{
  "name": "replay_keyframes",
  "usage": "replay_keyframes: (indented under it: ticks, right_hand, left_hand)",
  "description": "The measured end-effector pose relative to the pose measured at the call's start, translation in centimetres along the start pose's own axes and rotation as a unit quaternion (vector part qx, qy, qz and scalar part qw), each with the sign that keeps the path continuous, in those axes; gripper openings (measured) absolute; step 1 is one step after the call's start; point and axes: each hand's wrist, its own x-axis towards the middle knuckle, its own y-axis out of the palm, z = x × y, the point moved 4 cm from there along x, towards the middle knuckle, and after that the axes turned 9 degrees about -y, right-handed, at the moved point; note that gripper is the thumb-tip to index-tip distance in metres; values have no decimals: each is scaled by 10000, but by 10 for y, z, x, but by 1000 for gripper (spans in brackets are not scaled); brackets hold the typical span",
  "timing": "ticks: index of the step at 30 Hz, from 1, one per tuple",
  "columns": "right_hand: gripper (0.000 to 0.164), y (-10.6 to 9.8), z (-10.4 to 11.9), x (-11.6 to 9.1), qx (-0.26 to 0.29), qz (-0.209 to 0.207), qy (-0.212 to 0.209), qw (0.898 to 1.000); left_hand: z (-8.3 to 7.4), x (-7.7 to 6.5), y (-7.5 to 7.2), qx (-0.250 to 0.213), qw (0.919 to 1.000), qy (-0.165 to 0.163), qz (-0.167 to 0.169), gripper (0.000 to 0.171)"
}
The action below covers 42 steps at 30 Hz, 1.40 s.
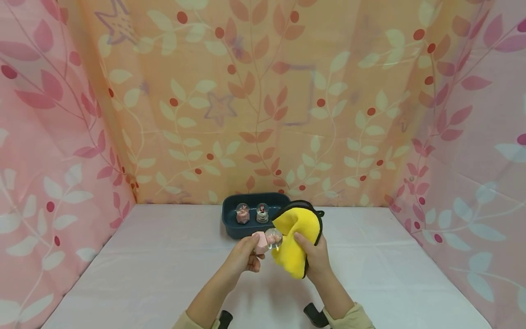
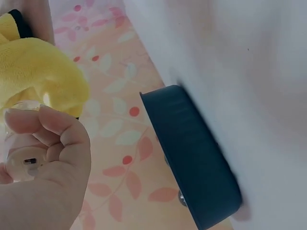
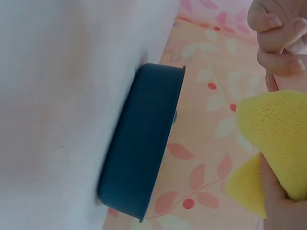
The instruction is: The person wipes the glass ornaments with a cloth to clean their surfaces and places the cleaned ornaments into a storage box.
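Observation:
My left hand (image 1: 243, 256) grips a small snow globe by its pink faceted base (image 1: 260, 243), tilted so its clear dome (image 1: 273, 238) points right. In my right hand (image 1: 317, 257) is a yellow cloth (image 1: 297, 237) with black edging, folded and bunched between thumb and fingers. The cloth lies right beside the dome; whether they touch I cannot tell. In the left wrist view, curled fingers (image 2: 60, 132) wrap the globe, and its underside shows a small black switch. The right wrist view shows the fuzzy cloth (image 3: 278, 134) with the left hand (image 3: 280, 40) above it.
Behind the hands a dark blue tray (image 1: 230, 231) stands on the white table (image 1: 164, 256). Inside it are a pink-based snow globe (image 1: 243, 214) and a white-based one (image 1: 262, 214). Floral fabric (image 1: 255, 114) walls the back and both sides.

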Motion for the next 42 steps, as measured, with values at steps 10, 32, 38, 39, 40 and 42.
replay_keyframes:
  ticks: [10,32,38,39,40,42]
  right_hand:
    - [45,16,-3,-7,-1233,1354,-404,9823]
    - [47,10,-6,-1,-960,489,212,9939]
    - [47,7,-9,0,-995,245,490,9935]
    - [47,6,-10,0,-971,209,522,9937]
    - [47,5,-11,0,-925,186,545,9940]
    - [46,4,-12,0,-826,118,621,9946]
  left_hand:
    - [0,2,5,-69,9997,-215,-80,53]
    - [0,2,9,616,9979,88,-169,64]
    - [4,2,8,577,9976,-136,-346,71]
    - [4,2,8,579,9975,-177,-377,73]
    - [5,2,8,570,9974,-197,-389,73]
    - [5,2,7,554,9975,-190,-384,71]
